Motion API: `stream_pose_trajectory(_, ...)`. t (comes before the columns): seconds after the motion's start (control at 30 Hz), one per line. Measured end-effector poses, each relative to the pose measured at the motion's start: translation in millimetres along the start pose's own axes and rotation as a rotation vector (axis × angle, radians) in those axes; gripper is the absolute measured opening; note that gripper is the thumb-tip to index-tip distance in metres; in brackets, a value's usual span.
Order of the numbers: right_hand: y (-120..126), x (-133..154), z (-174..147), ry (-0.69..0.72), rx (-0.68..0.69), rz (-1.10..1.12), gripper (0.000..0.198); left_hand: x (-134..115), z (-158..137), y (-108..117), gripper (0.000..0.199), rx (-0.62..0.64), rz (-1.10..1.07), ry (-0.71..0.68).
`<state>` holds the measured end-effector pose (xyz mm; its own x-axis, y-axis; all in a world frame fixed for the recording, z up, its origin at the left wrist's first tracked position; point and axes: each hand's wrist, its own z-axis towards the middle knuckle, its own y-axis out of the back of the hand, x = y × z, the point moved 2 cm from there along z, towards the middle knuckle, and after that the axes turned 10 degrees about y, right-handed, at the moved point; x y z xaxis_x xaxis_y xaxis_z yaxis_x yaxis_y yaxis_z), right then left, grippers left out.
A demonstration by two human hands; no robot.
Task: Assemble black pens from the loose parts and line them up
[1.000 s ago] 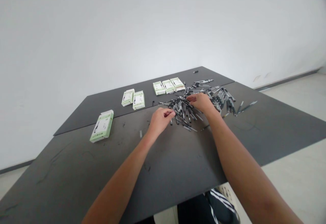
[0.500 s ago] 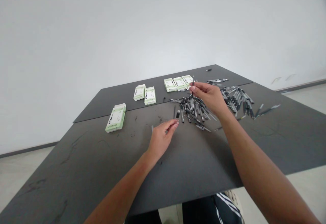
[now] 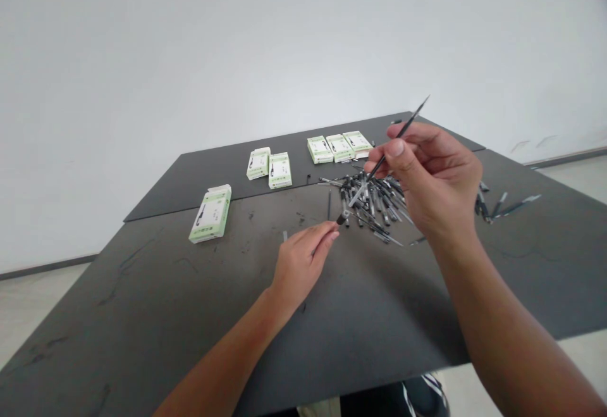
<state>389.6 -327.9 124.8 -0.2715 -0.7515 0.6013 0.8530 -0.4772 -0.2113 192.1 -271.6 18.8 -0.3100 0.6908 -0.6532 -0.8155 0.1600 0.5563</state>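
Note:
In the head view my left hand [image 3: 303, 259] is pinched shut around a pen barrel [image 3: 342, 217], whose dark end sticks out past the fingertips; the rest is hidden in the hand. My right hand [image 3: 436, 176] grips a thin black pen refill [image 3: 403, 127] between thumb and fingers. The refill is slanted, its pointed tip up to the right. Its clear tail end lies close to the barrel's end; whether they touch I cannot tell. Behind both hands is a pile of pens and pen parts [image 3: 379, 205], partly covered by my right hand.
A green and white box [image 3: 212, 214] lies at left on the dark table [image 3: 165, 316]. Farther back are a pair of similar boxes [image 3: 279, 170] and a row of three more [image 3: 339, 147]. Loose pen parts [image 3: 515, 207] lie at right. A white wall stands behind.
My right hand has come nearer and to the right, tilting the refill from upright to slanted. Its tail now sits by the barrel in my left hand, which has turned slightly rightward.

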Motion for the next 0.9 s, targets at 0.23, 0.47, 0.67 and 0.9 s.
stream_pose_trajectory(0.23, -1.7, 0.5, -2.2, -0.015, 0.038, -0.048, 0.018, -4.2, 1.0, 3.3, 0.018, -0.03, 0.043, -0.027)
stream_pose_trajectory(0.47, -0.1, -3.0, -1.7, -0.026, 0.055, -0.004, 0.023, -3.8, 1.6, 4.2, 0.016, -0.035, 0.03, -0.02)
stream_pose_trajectory(0.67, 0.8, 0.3, 0.4, 0.0, 0.011, -0.054, 0.021, -3.3, 1.4, 4.2, 0.017, -0.023, 0.055, -0.012)
stream_pose_trajectory(0.9, -0.9, 2.2, -1.8, 0.032, 0.034, -0.104, 0.017, -3.8, 2.1, 4.0, 0.016, -0.022, 0.059, -0.038)
